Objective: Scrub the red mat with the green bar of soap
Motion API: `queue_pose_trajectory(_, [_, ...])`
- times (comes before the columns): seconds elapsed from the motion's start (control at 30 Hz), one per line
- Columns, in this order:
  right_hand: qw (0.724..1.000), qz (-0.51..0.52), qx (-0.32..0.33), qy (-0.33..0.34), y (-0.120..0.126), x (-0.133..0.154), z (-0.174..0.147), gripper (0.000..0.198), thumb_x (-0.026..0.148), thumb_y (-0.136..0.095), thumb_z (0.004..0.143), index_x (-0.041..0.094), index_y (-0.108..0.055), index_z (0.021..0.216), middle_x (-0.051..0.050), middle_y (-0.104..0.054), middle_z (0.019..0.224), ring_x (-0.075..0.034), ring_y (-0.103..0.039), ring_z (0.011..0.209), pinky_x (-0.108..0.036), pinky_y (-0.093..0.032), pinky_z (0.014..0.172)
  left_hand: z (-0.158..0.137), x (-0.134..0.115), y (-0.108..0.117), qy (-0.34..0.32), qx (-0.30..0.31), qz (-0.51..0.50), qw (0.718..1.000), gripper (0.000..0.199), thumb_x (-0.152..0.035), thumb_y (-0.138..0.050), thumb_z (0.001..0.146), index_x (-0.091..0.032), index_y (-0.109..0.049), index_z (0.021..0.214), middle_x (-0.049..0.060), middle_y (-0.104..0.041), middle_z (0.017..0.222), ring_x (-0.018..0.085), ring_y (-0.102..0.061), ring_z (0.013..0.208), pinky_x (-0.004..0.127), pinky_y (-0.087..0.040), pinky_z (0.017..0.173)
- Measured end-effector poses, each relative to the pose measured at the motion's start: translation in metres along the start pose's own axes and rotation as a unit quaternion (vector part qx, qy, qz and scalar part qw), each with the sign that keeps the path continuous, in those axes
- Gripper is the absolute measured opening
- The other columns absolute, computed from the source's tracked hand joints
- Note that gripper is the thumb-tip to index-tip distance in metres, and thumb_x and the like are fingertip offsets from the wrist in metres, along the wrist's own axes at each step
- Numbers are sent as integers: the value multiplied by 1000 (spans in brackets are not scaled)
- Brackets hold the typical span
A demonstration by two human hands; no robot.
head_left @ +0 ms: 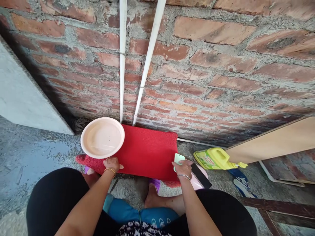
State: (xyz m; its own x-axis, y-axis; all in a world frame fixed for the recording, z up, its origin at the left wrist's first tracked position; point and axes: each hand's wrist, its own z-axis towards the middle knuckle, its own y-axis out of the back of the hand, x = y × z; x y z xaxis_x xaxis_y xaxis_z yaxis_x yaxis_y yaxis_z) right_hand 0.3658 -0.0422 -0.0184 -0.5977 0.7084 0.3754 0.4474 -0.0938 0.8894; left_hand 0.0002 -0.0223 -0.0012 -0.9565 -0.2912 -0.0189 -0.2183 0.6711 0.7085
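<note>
The right hand's fingers pinch a green thing. The left hand, grip unclear, seems to steady the mat. Moving on needs a firm hold.

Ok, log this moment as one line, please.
left hand: on red cloth, beside basin | right hand: holding mint-green object | yellow jug: right of cloth

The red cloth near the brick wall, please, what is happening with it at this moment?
The person's left hand is at the near edge of the red cloth, just below the pale basin, which is over the cloth's left end. The right hand holds a light-green item at the cloth's right side; I cannot tell what it is. A yellow jug is farther right.
</note>
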Motion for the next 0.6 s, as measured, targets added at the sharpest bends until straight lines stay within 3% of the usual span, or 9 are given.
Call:
queue_pose_trajectory(0.1, [999, -46, 17, 9, -4, 12, -13, 30, 41, -65, 79, 18, -59, 97, -8, -57, 82, -25, -57, 79, -35, -43, 69, -4, 1, 0, -6, -11, 2, 1000, 52, -50, -73, 72, -19, -68, 114, 15, -67, 124, 29, -59, 119, 38, -44, 96])
queue_pose_trajectory(0.27, [974, -104, 121, 160, -46, 70, -80, 32, 40, -68, 77, 23, -61, 104, -5, -54, 101, -19, -58, 86, -29, -42, 76, -11, 11, 10, -53, 6, 29, 998, 44, -39, -65, 81, -18, -64, 120, 17, -65, 126, 29, -59, 120, 41, -46, 97])
queue_pose_trajectory(0.43, [907, -136, 211, 338, -95, 129, -158, 32, 37, -74, 72, 26, -63, 100, -2, -53, 102, -16, -57, 86, -25, -39, 74, -25, 36, 25, -138, 56, 65, 987, 37, -19, -57, 85, -13, -63, 121, 19, -63, 130, 27, -58, 122, 36, -49, 97])
queue_pose_trajectory(0.6, [842, -179, 252, 441, -123, 164, -195, 29, 36, -70, 75, 26, -62, 101, -4, -54, 105, -18, -57, 91, -27, -39, 75, -60, 58, 48, -230, 28, 73, 970, 30, -24, -57, 83, -13, -69, 108, 17, -71, 112, 27, -66, 109, 35, -51, 92])
